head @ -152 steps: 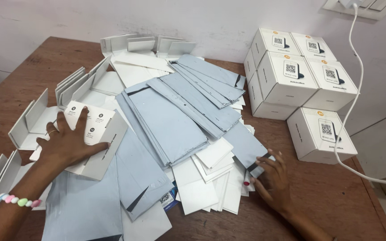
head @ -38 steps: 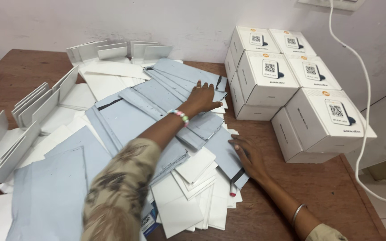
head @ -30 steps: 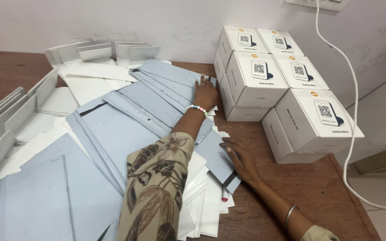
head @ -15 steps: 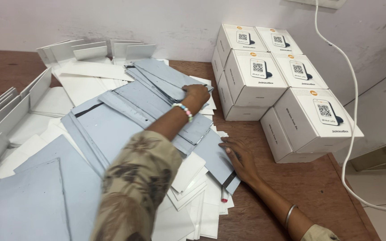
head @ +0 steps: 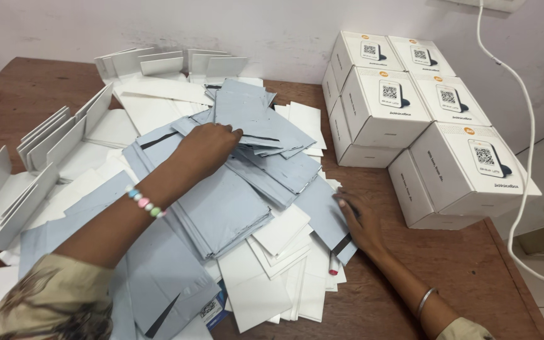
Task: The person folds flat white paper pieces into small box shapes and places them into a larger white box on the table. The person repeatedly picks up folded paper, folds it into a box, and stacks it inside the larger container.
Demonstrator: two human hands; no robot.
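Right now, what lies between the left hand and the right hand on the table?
In the head view, overlapping grey mailer bags and white cards cover the stretch between the left hand and the right hand; no bare table shows there.

- White cardboard boxes (head: pixel 404 107) are stacked at the right end of the wooden table (head: pixel 473 277), close to the wall (head: pixel 272 25); a dark printed square is shown on each lid.
- One more white box (head: pixel 467 176) is set in front of that stack, nearest the table's right edge.
- A white cable (head: pixel 527 132) is hung down the wall beside the boxes, from a white socket (head: pixel 492 5) at the top edge.
- Folded white card inserts (head: pixel 51 135) are stood on edge at the left of the table.
- More white card pieces (head: pixel 171 63) are lined up along the far edge, against the wall.
- Flat white card sheets (head: pixel 266 283) are spread near the front edge.
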